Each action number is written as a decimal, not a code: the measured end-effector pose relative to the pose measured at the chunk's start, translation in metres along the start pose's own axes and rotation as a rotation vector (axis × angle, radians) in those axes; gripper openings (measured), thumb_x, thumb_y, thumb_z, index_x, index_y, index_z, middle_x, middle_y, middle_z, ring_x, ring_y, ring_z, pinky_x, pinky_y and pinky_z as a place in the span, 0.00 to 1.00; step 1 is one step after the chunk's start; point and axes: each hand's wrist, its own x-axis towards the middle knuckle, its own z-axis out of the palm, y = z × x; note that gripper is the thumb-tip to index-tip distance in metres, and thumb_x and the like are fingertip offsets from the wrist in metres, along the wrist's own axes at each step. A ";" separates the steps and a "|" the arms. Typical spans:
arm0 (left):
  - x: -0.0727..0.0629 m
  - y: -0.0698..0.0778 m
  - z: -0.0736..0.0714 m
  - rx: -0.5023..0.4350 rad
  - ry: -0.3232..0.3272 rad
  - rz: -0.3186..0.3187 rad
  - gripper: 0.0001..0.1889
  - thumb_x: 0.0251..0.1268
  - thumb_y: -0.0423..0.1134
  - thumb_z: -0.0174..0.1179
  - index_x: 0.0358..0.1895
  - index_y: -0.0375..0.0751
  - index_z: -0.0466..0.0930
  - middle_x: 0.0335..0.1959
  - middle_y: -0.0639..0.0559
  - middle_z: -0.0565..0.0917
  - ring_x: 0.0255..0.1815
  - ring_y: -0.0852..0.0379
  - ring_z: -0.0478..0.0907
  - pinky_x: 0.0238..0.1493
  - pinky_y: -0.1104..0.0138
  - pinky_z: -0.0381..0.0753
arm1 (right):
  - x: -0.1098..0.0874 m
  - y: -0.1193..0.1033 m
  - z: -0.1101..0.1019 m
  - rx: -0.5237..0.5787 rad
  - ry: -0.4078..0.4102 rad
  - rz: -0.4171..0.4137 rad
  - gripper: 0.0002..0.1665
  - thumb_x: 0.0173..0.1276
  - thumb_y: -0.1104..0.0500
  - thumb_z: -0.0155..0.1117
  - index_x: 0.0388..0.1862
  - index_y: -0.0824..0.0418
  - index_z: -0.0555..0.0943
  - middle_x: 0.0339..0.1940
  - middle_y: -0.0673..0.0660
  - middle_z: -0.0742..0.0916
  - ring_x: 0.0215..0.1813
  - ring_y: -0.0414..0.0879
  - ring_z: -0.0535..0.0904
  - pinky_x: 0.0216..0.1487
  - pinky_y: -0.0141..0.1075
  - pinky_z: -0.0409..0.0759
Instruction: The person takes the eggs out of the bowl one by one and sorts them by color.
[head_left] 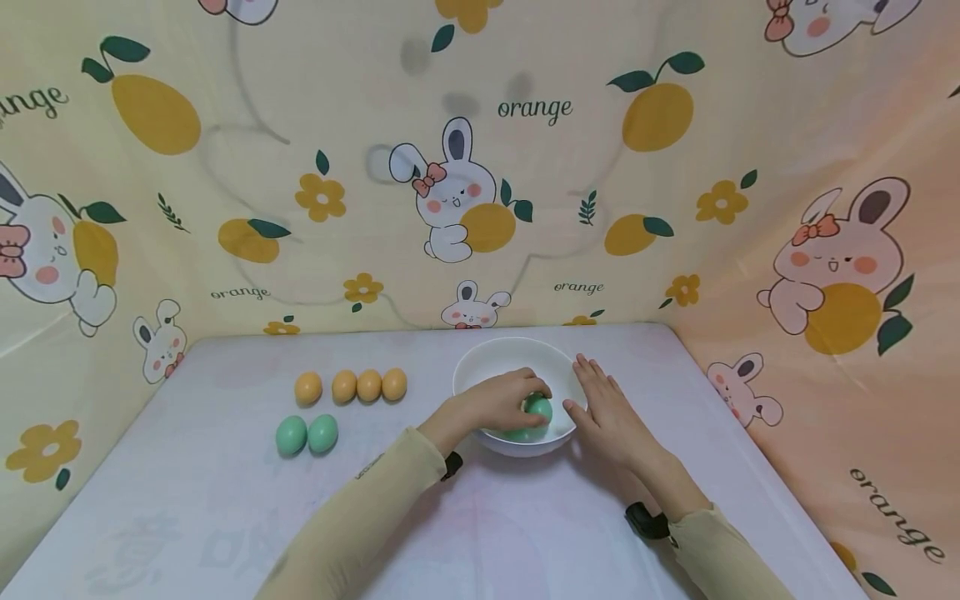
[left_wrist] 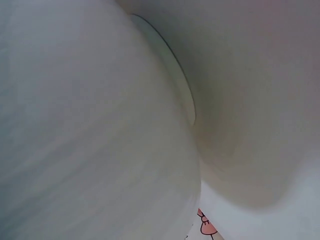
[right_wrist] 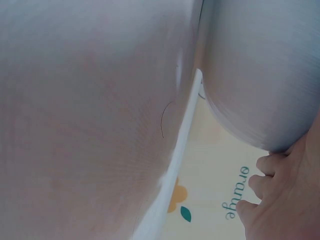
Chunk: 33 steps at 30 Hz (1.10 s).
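Observation:
My left hand (head_left: 504, 402) reaches over the rim of a white bowl (head_left: 480, 367), its thumb and fingers curled round a green egg (head_left: 537, 408) inside. Lower in the bowl, more green (head_left: 517, 434) shows under that hand, partly hidden. Against the bowl's right side rests my right hand (head_left: 613, 421), fingers straight. The right wrist view has the right hand (right_wrist: 285, 195) at the curved outer wall of the bowl (right_wrist: 265, 75). Pale surfaces fill the left wrist view, where neither the left hand's fingers nor the egg shows.
Left of the bowl, several orange eggs (head_left: 368, 386) lie in a row on the white table (head_left: 225, 500). Two green eggs (head_left: 307, 435) sit side by side in front of them. A printed cloth (head_left: 555, 175) with rabbits and oranges hangs behind and along both sides.

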 end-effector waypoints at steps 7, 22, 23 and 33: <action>-0.007 0.003 -0.005 -0.022 0.047 -0.002 0.24 0.71 0.50 0.68 0.65 0.44 0.81 0.61 0.49 0.81 0.59 0.58 0.77 0.66 0.67 0.75 | 0.000 -0.001 0.000 0.003 0.002 -0.002 0.44 0.84 0.44 0.49 0.83 0.70 0.53 0.85 0.66 0.56 0.85 0.66 0.48 0.80 0.66 0.48; -0.041 0.005 -0.026 -0.177 0.268 0.041 0.25 0.71 0.48 0.69 0.65 0.41 0.80 0.61 0.51 0.80 0.59 0.56 0.77 0.65 0.62 0.77 | 0.000 0.000 0.000 0.006 0.006 -0.001 0.44 0.84 0.43 0.49 0.83 0.71 0.52 0.86 0.66 0.56 0.85 0.67 0.47 0.80 0.67 0.48; -0.044 0.005 -0.028 -0.190 0.284 0.047 0.25 0.70 0.47 0.69 0.65 0.40 0.80 0.60 0.51 0.80 0.59 0.56 0.77 0.65 0.61 0.78 | 0.000 0.000 0.000 0.006 0.002 0.004 0.45 0.84 0.43 0.49 0.83 0.70 0.52 0.86 0.66 0.56 0.85 0.67 0.47 0.80 0.66 0.47; -0.077 -0.001 -0.042 -0.268 0.391 0.034 0.23 0.70 0.45 0.70 0.63 0.42 0.80 0.61 0.52 0.79 0.57 0.57 0.77 0.62 0.61 0.80 | 0.001 0.000 0.002 -0.003 -0.015 0.030 0.45 0.83 0.43 0.50 0.84 0.69 0.50 0.86 0.65 0.54 0.85 0.66 0.46 0.81 0.65 0.46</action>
